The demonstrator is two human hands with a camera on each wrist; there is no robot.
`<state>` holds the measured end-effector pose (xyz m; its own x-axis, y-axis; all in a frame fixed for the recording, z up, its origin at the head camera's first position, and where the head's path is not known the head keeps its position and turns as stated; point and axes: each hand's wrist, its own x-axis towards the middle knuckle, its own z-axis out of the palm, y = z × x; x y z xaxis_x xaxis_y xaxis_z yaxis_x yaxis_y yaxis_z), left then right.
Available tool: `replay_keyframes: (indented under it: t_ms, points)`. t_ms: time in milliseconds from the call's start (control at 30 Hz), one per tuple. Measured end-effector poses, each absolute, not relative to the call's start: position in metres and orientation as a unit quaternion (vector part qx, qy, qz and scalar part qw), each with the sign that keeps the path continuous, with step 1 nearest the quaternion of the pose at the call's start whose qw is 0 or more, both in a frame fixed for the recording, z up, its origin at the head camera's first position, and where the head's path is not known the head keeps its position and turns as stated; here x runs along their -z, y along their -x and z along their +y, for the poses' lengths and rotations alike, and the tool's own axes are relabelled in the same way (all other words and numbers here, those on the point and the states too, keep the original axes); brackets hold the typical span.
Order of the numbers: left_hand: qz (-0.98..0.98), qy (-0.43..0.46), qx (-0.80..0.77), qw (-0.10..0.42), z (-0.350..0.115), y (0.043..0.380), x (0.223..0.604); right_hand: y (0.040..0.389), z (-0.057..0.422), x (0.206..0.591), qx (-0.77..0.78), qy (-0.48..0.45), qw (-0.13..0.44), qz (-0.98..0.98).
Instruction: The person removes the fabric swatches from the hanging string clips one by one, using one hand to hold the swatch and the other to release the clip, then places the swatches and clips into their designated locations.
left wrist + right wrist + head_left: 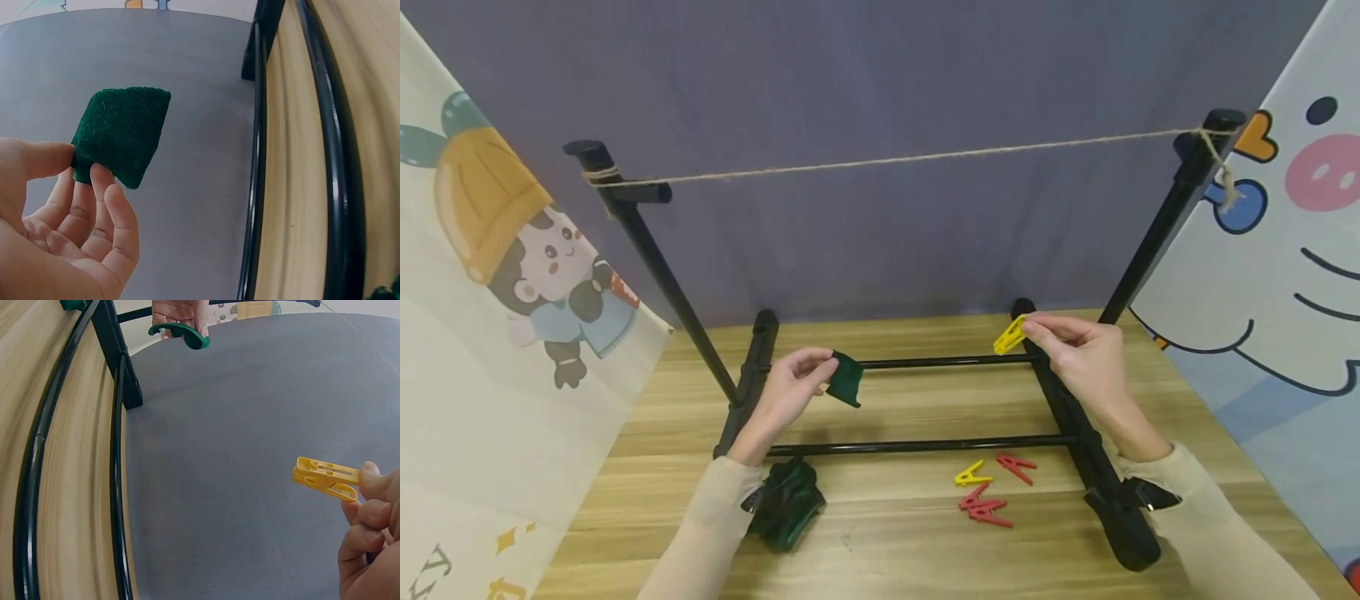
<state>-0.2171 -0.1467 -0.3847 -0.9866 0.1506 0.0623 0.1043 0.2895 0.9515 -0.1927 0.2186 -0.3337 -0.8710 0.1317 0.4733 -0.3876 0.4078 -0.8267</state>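
A small square of dark green velvety cloth [122, 131] is pinched by one edge between the thumb and fingers of my left hand [792, 387], above the frame's lower bars. My right hand [1086, 358] pinches the handle end of a yellow clothespin [325, 477], whose other end points left. Both hands are below a twine line [880, 164] strung between two black posts. In the right wrist view the green cloth [181, 331] hangs curved from the left hand. More dark green cloth [790, 504] lies in a pile on the table by the left forearm.
A black stand with two posts, feet and crossbars [925, 447] spans the wooden table [895, 558]. On the table in front lie another yellow clothespin [972, 474] and several red clothespins [1017, 468]. A grey backdrop [880, 250] hangs behind; printed sheets [1285, 317] flank both sides.
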Motion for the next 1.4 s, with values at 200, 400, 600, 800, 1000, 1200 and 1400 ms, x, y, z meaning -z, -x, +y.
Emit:
replay_keyframes:
  t_ms: [200,400,600,800,1000,1200,1400]
  points:
    - [0.803,-0.073,-0.591,0.021,-0.147,0.206,0.38,0.191,0.219,0.343,-0.537,-0.077,0.237,-0.806]
    - [0.801,-0.069,-0.594,0.027,-0.153,0.203,0.389,0.19,0.22,0.359,-0.533,-0.081,0.232,-0.81]
    - [0.798,-0.063,-0.599,0.035,-0.157,0.197,0.398,0.186,0.22,0.373,-0.537,-0.075,0.219,-0.811]
    - [0.799,-0.047,-0.598,0.039,-0.161,0.19,0.403,0.186,0.226,0.396,-0.532,-0.063,0.21,-0.818]
    - [0.799,-0.034,-0.599,0.042,-0.17,0.187,0.418,0.188,0.236,0.427,-0.539,-0.039,0.188,-0.82]
    - [0.797,-0.024,-0.602,0.042,-0.184,0.192,0.447,0.183,0.238,0.439,-0.54,-0.041,0.179,-0.821]
    - [0.808,-0.036,-0.585,0.062,-0.191,0.186,0.455,0.176,0.241,0.446,-0.572,-0.034,0.132,-0.809]
